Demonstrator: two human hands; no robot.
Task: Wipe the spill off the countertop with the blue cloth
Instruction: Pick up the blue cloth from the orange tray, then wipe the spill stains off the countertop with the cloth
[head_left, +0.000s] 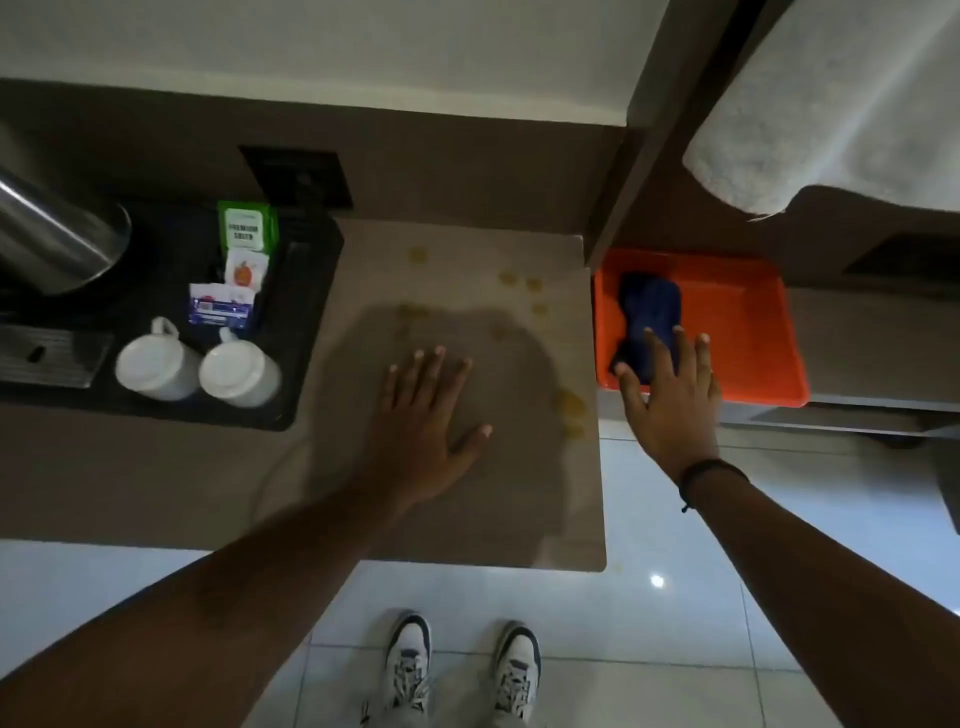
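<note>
The right hand (670, 395), fingers spread wide, is being laid over the near end of the dark blue folded cloth (649, 322); whether the cloth is actually being gripped cannot be told, since the palm is hiding the contact. The cloth is lying in the shallow orange plastic tray (743, 322), at three o'clock from the beige countertop (457, 499). The left hand (426, 415) is being held flat and open on the countertop, holding nothing. Yellowish spill droplets (519, 280) are scattered from twelve to three o'clock of that hand, some dimmed by a shadow. At nine o'clock, two white upturned mugs (197, 364) are sitting on a black tray (306, 322), its left part cut off.
</note>
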